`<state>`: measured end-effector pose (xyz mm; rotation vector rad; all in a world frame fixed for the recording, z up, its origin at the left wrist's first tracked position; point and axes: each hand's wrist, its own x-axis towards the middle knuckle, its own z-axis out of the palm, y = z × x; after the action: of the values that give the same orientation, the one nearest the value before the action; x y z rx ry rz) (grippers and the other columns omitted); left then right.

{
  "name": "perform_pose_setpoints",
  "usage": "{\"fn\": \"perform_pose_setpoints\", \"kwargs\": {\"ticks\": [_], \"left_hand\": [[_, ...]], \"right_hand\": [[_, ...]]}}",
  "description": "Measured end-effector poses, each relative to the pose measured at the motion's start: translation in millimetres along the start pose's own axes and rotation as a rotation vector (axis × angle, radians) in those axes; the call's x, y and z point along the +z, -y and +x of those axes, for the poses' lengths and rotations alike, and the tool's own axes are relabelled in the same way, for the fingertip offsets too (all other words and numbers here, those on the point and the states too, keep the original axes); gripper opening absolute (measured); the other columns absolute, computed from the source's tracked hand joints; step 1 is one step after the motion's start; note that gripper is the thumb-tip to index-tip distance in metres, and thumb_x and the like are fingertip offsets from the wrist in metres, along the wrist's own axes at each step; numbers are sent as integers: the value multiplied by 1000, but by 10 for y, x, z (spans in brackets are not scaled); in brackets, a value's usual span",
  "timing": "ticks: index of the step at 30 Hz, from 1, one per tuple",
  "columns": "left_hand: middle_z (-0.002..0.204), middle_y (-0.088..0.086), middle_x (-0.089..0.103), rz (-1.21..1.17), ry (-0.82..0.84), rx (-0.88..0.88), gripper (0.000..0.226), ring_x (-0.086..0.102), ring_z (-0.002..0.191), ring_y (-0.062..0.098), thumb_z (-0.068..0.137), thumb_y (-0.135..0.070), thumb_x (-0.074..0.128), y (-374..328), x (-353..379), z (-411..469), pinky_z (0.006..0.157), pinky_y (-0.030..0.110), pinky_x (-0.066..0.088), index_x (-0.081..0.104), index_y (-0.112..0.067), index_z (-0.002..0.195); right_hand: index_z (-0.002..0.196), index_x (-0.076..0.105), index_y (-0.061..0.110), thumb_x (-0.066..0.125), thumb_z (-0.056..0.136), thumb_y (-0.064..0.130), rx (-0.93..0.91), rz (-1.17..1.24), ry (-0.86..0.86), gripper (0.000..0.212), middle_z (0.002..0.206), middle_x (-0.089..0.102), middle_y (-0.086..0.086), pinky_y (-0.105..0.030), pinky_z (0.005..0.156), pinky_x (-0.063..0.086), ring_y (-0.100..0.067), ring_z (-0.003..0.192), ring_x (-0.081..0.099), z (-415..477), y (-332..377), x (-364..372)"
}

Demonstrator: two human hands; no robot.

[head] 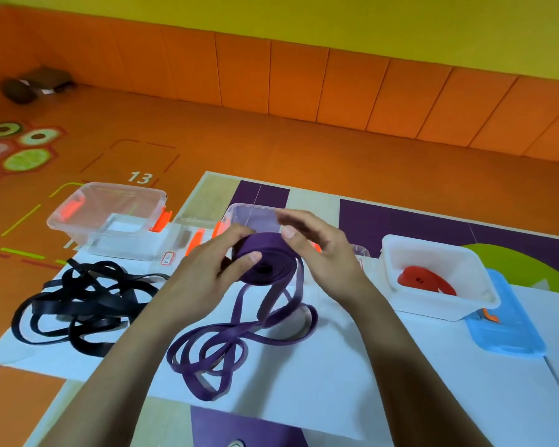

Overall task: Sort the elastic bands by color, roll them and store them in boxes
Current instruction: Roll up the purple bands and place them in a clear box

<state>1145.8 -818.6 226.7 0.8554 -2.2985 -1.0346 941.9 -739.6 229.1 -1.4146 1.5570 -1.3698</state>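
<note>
Purple band (265, 262), half rolled
Left hand (207, 272) grips its coil; right hand (323, 253), fingers loose, thumbs it. "13" (139, 178) is printed at 11 o'clock.

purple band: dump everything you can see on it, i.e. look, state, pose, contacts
The flat purple elastic band looks like a matte, rubbery strap, long and narrow. Part of it is wound into a flat coil held above the white sheet. The left hand grips the coil, thumb on its face. The right hand sets its thumb on the coil's top edge, its fingers blurred. The unrolled rest hangs down and lies in loose, overlapping loops on the sheet.
</note>
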Motion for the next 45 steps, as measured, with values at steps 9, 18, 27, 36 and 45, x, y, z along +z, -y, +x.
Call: {"fn": "perform_pose_setpoints", "kwargs": {"ticks": [9, 18, 27, 36, 45], "left_hand": [[113, -9, 67, -383, -120, -94, 24, 73, 96, 18, 102, -32, 53, 16, 96, -80, 84, 44, 62, 57, -26, 126], [100, 3, 70, -568, -90, -252, 19, 74, 75, 22, 103, -32, 52, -14, 251, -78, 78, 53, 63, 58, -18, 114], [102, -6, 68, -183, 177, -148, 19, 70, 65, 26, 94, -35, 70, -90, -104, 62, 61, 44, 61, 64, -35, 112], [117, 1, 67, -450, -21, -176, 18, 76, 75, 36, 101, -24, 58, -19, 45, 17, 76, 50, 63, 53, -16, 116], [97, 1, 72, -733, 54, -382, 19, 76, 77, 38, 103, -12, 55, -74, 211, -46, 67, 51, 64, 47, -3, 119]], "right_hand": [[116, 74, 13, 67, 98, 17, 20, 195, 12, 20, 106, 77, 0, -30, 91, 58, -18, 102, 72, -59, -113, 126], [110, 77, 13, 72, 93, 12, 23, 200, -69, 18, 101, 80, 0, -27, 85, 59, -18, 98, 76, -128, -221, 49], [100, 80, 9, 83, 84, 12, 68, 127, 55, 17, 89, 79, -6, -34, 78, 62, -26, 84, 76, -127, -131, -73], [112, 75, 4, 72, 90, 19, 153, 295, -65, 26, 102, 78, -11, -40, 87, 61, -27, 95, 74, -210, -413, -87], [117, 74, 12, 69, 90, 28, 232, 408, -206, 32, 105, 79, -6, -34, 80, 60, -21, 95, 76, -172, -448, 38]]}}
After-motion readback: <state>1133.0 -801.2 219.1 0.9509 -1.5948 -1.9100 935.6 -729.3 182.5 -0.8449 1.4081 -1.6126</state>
